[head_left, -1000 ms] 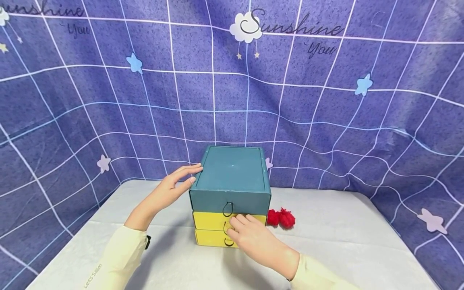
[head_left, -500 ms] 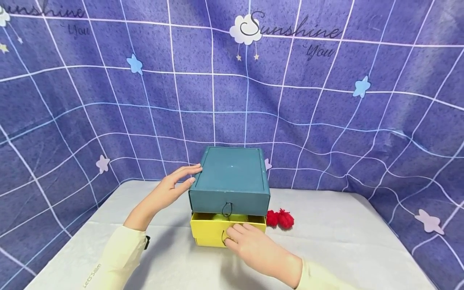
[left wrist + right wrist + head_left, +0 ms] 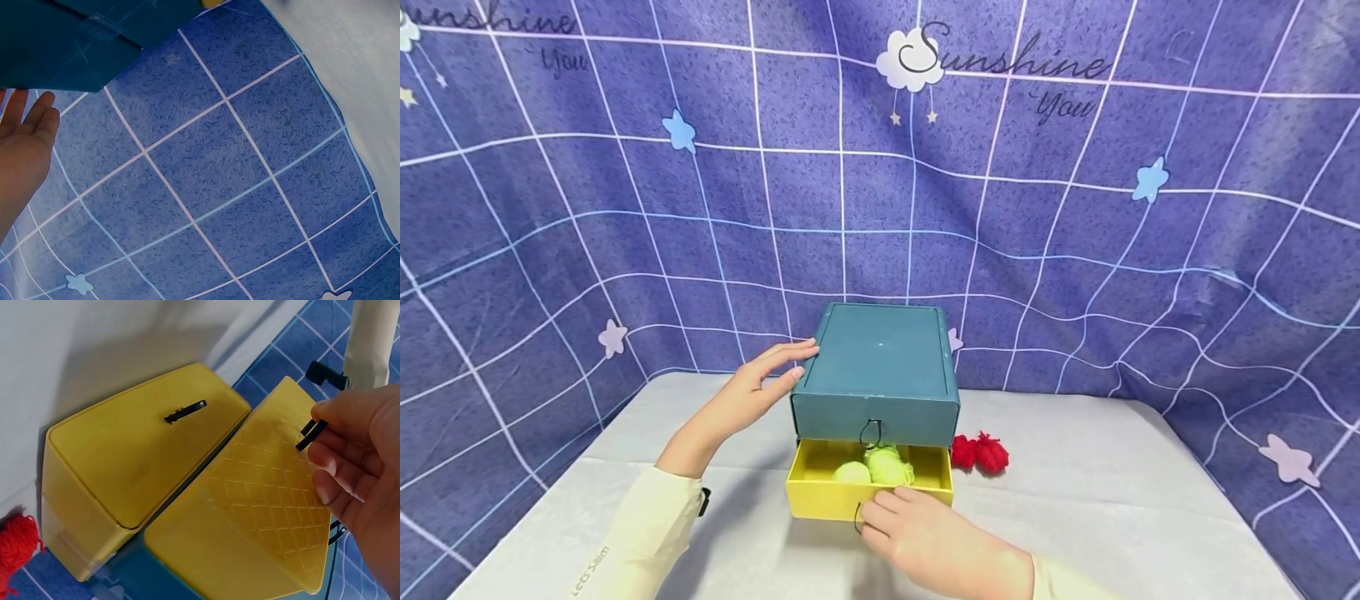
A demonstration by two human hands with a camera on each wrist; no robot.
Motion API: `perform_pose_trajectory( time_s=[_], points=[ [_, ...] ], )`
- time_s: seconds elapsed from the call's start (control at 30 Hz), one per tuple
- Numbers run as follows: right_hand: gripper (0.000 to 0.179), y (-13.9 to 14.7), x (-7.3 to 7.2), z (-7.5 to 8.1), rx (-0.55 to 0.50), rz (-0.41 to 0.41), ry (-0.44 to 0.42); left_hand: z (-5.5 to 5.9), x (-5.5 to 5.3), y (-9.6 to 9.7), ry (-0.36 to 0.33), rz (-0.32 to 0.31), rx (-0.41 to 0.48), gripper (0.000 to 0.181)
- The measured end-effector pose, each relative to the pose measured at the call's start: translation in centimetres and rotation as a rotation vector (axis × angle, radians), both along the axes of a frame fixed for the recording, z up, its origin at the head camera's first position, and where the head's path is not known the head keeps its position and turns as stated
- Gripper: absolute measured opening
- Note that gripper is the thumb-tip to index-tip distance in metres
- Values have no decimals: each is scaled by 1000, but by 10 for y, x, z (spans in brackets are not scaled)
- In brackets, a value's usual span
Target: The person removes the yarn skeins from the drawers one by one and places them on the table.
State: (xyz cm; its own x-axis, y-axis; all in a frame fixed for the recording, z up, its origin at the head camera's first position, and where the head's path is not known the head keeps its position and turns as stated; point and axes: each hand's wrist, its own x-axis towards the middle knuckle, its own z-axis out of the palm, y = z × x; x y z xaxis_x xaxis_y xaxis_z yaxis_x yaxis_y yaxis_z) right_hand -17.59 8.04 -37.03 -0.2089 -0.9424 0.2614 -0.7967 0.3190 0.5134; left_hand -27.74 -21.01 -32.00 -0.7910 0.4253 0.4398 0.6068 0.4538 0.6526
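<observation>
My right grip (image 3: 917, 533) pinches black loop (image 3: 310, 435) of yellow drawer (image 3: 823, 501); left grip (image 3: 762, 385), fingers extended, against teal cabinet (image 3: 880, 350). Drawer likely light, stiff; loop best hold.

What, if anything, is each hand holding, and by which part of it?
The right hand holds the open yellow drawer by its black loop pull. The left hand holds nothing, only touching the teal box.
</observation>
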Motion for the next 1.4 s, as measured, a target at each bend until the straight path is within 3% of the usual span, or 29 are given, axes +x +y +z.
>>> perform_pose_trajectory(
  time_s=[0.17, 0.53, 0.9, 1.23, 1.4],
  points=[
    [12, -1, 6, 4, 16, 40, -91, 0, 0, 0, 14, -7, 4, 38],
    [28, -4, 16, 8, 59, 88, -177, -2, 1, 0, 16, -8, 1, 37],
    [24, -6, 21, 12, 137, 67, -186, -1, 0, 0, 24, -6, 1, 37],
    [17, -7, 25, 12, 130, 125, -65, 0, 0, -1, 15, -2, 2, 37],
    [14, -9, 27, 11, 140, 142, -118, 0, 1, 0, 11, -1, -3, 38]
  ],
)
